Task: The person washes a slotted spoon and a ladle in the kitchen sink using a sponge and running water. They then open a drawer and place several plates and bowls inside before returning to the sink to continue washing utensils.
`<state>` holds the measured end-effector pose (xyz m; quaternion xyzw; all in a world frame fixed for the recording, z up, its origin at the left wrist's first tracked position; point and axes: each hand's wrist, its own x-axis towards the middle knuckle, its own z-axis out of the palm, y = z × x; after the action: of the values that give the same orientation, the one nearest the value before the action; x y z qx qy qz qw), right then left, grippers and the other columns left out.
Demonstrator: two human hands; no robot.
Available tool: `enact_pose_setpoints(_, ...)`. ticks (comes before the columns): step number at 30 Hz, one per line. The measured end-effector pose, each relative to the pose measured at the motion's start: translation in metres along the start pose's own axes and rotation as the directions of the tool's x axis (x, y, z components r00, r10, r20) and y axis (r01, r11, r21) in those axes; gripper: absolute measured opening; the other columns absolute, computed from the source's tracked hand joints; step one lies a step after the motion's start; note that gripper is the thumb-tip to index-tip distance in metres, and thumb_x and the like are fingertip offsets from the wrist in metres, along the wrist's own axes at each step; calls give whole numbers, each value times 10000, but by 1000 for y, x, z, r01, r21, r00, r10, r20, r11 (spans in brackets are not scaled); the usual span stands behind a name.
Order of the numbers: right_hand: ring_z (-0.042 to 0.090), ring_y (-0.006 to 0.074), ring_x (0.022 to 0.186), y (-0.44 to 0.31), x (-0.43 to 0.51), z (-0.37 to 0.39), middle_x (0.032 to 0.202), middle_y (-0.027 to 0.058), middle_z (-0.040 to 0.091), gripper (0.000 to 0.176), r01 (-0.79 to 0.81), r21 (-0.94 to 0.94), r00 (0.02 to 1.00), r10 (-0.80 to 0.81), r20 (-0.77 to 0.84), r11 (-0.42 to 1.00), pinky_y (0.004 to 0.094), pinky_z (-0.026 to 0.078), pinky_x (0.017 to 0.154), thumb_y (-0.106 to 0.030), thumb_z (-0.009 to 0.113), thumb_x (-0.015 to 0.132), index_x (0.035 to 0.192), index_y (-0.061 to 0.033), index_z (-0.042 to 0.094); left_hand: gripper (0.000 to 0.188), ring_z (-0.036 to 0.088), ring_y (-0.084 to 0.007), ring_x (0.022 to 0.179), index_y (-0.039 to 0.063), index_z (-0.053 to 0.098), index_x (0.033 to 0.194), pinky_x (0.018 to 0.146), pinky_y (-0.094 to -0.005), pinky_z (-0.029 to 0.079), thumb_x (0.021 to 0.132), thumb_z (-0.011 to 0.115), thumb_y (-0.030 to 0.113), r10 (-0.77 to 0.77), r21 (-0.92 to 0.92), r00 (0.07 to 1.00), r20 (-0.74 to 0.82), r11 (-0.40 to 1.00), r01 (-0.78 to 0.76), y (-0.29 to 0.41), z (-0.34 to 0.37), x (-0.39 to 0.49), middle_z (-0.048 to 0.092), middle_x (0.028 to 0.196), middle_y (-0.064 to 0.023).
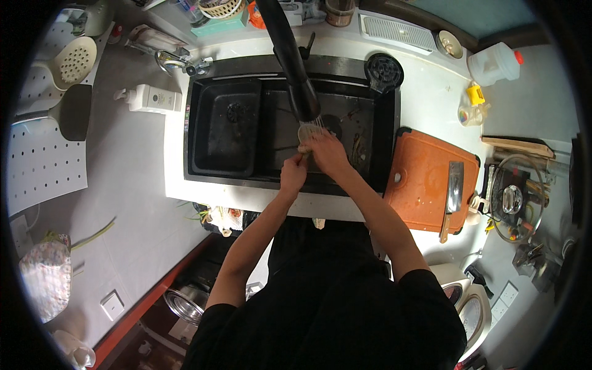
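Water runs from a black faucet (304, 99) in fine streams onto a small pale, round-headed utensil (309, 132), whose exact kind I cannot tell. My left hand (293, 175) is closed on its lower, handle end. My right hand (329, 152) holds it near the head, with the fingers in the water. Both hands are over the right basin of a black sink (319, 185). Plant scraps (357, 148) lie on the basin floor to the right of my right hand.
Right of the sink lies an orange cutting board (416, 185) bearing a cleaver (455, 187). A black basin insert (224, 134) fills the sink's left side. A white pump bottle (155, 99) is at the left, and a round black drain part (384, 71) sits on the back right corner.
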<state>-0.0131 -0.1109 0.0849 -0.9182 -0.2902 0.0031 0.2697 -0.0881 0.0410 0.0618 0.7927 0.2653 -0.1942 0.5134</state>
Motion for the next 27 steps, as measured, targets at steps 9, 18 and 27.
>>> enact_pose_setpoints(9, 647, 314, 1133, 33, -26, -53, 1104, 74, 629, 300, -223, -46, 975, 223, 7, 974, 434, 581, 887, -26, 738, 798, 1083, -117, 750, 257, 645, -191, 847, -9, 642, 1264, 750, -305, 537, 1087, 494, 103, -172, -592, 906, 387, 707, 387, 23, -29, 24, 691, 1038, -86)
enact_pose_setpoints(18, 684, 389, 1034, 8, -38, -99, 1214, 126, 646, 534, -219, 350, 973, 232, 6, 911, 436, 582, 884, 11, 689, 832, 1339, -131, 599, 251, 655, -303, 1125, -54, 552, 1308, 1009, -430, 590, 1112, 442, 60, 103, -863, 866, 489, -90, 498, 39, 6, 92, 641, 1184, -164)
enact_pose_setpoints(27, 724, 336, 867, -20, -48, -86, 1192, 78, 673, 511, -133, 367, 988, 150, -20, 921, 430, 589, 689, -287, 735, 966, 1451, -247, 579, 179, 677, -263, 1067, 19, 618, 1221, 986, -400, 578, 1104, 523, 117, 106, -887, 897, 430, -134, 441, 27, 16, 103, 673, 1143, -121)
